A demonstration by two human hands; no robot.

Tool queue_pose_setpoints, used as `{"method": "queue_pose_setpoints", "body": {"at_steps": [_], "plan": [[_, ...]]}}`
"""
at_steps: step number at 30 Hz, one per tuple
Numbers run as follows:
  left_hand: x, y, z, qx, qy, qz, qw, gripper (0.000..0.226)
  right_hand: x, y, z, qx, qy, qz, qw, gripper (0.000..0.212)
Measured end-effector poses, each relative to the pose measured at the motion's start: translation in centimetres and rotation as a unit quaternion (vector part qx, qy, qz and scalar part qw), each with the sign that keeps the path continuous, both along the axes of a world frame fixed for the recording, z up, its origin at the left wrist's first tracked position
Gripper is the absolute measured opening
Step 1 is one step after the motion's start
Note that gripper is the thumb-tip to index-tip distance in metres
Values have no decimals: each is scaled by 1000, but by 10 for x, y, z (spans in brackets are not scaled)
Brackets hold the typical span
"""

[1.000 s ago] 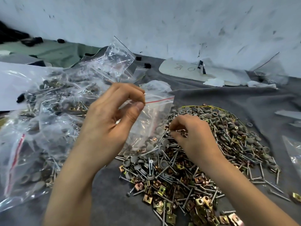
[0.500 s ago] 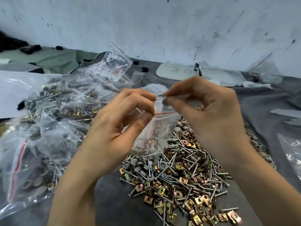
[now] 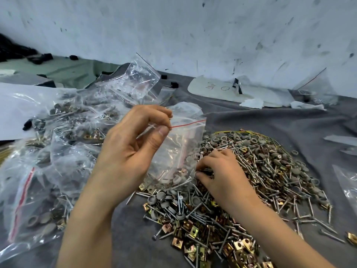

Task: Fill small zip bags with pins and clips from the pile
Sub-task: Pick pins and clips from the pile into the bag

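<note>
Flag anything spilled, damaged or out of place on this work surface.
Only small strays: a brass clip and a nail lie on the grey cloth, apart from the pile, off its right edge. Nothing looks damaged.

Tight middle, bare cloth (image 3: 270, 120) around it
Left blocked by filled bags (image 3: 58, 151); pile (image 3: 260, 180) covers centre-right; open passes lie behind the pile and along the near gap.
</note>
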State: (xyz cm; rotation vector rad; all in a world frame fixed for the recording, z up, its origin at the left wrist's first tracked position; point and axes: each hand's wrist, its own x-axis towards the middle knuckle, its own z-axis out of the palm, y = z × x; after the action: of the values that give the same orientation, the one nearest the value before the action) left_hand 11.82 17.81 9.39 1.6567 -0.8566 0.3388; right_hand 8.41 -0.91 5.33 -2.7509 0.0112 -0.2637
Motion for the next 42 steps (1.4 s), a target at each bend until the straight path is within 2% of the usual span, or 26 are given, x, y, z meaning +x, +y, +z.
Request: {"method": "queue_pose_setpoints", "body": {"at_steps": [4, 6, 11, 15, 19, 21, 25, 30, 32, 34, 36, 38, 42], "plan": [[0, -1, 1, 7, -4, -2, 1000, 8, 3, -3, 1, 16, 3, 8, 1000, 6], [0, -1, 1, 9, -5, -6, 1000, 8, 1, -3, 2, 19, 11, 24, 999, 16], [1, 2, 0, 8, 4, -8, 1000, 8, -3, -8, 19, 162, -49, -16, 985, 29], [0, 1, -2, 14, -10, -15, 1000, 10, -4, -11, 43, 211, -82, -18, 974, 21], [1, 4, -3, 7, -13, -26, 1000, 8, -16, -2, 69, 301, -236, 32, 923, 15], [0, 4, -2, 11, -25, -26, 999, 8, -20, 10, 78, 278, -274, 65, 919, 15], [-1, 2, -1, 23, -58, -23, 998, 8, -14, 24, 81, 197, -213, 87, 953, 10], [3, 5, -2, 5, -39, -2, 999, 8, -14, 8, 70, 277, -245, 48, 928, 13], [5, 6, -3, 0, -29, 10, 1000, 8, -12, 3, 54, 208, -187, 16, 960, 14], [5, 7, -3, -3, -23, 15, 1000, 8, -10, 2, 31, 77, -75, -10, 994, 12], [5, 7, -4, -5, -22, 14, 1000, 8, -9, 3, 11, 1, 1, -19, 1000, 16], [5, 8, -3, -2, -28, 20, 999, 7, -8, 3, 1, -4, 25, -20, 999, 20], [4, 8, -2, 7, -26, 20, 999, 8, -8, 0, -1, -23, 19, -7, 1000, 16]]}}
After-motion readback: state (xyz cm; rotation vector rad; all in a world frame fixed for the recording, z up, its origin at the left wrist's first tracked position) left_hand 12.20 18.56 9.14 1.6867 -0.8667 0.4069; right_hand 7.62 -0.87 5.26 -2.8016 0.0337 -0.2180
